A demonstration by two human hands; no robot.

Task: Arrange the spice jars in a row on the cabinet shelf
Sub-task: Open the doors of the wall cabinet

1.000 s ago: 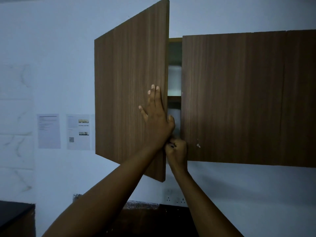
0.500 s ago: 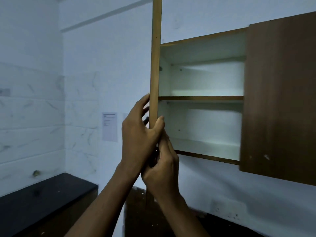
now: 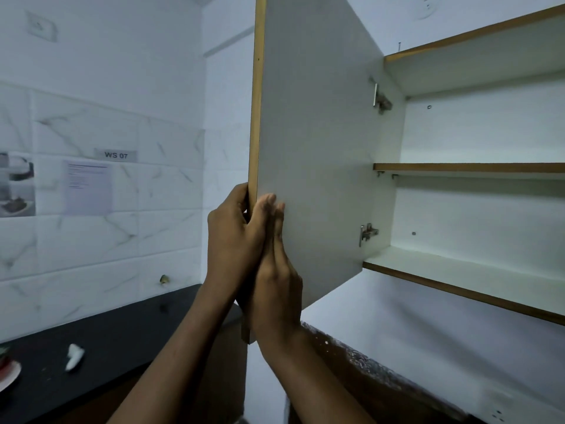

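The smooth white door (image 3: 318, 133), edged in tan wood, stands wide open. The left hand (image 3: 232, 237) curls round its front edge. The right hand (image 3: 278, 286) lies flat on its inner face, fingers straight. Right of the door are two metal hinges (image 3: 380, 97) and one flat shelf (image 3: 467, 167) in the white cabinet (image 3: 489, 133). Left of the door, marbled wall tiles (image 3: 91, 240) rise over a black counter (image 3: 107, 338).

The brown wooden cabinet door (image 3: 318, 148), almost closed a second ago and edge-on half a second ago, now stands swung wide, showing its white inner face and two metal hinges (image 3: 380, 99). The left hand (image 3: 232, 240), earlier flat on the door's front, now grips its free edge. The right hand (image 3: 275, 286), earlier a fist at the lower edge, now lies straight-fingered against the inner face. The white cabinet shelves (image 3: 467, 167) now show fully, and more of the black table (image 3: 107, 347) appears below left.
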